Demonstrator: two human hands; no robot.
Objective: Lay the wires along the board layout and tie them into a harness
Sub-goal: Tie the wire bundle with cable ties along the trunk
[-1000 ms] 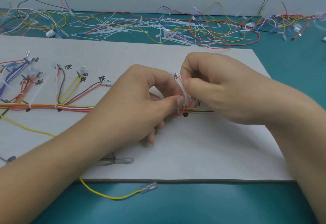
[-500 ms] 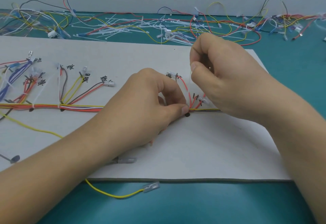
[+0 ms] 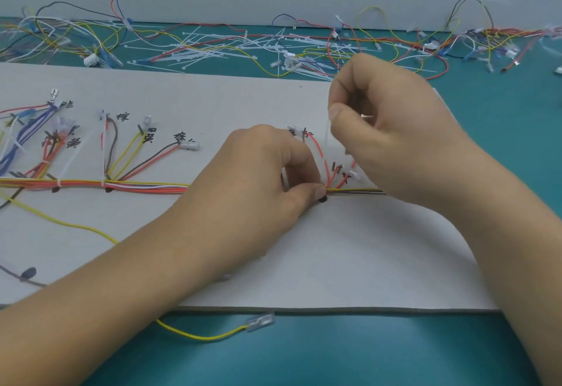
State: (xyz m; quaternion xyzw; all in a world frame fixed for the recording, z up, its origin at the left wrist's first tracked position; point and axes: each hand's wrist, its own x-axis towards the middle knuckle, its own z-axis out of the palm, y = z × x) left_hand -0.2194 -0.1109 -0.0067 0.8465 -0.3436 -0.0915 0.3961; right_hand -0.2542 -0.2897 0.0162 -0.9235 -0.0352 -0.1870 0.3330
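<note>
A white layout board [image 3: 349,252] lies on the teal table, with handwritten labels and black dots. Along it runs a wire bundle [image 3: 146,187] of red, yellow, white and dark wires, with white ties at the branch points. My left hand [image 3: 258,179] pinches the bundle with thumb and fingers at a black dot [image 3: 323,200]. Above that spot, my right hand [image 3: 386,130] pinches the tail of a white cable tie [image 3: 327,133], which stands upright from the bundle. Short red branch wires [image 3: 324,157] fan up between my hands.
Loose white cable ties [image 3: 213,51] and spare coloured wires [image 3: 395,45] litter the table behind the board. A yellow wire with a clear terminal [image 3: 260,321] hangs off the board's front edge. A dark wire [image 3: 18,276] lies at the left.
My right hand has risen up and away from the bundle, drawing the cable tie's tail upward. My left hand has stayed pinched at the black dot.
</note>
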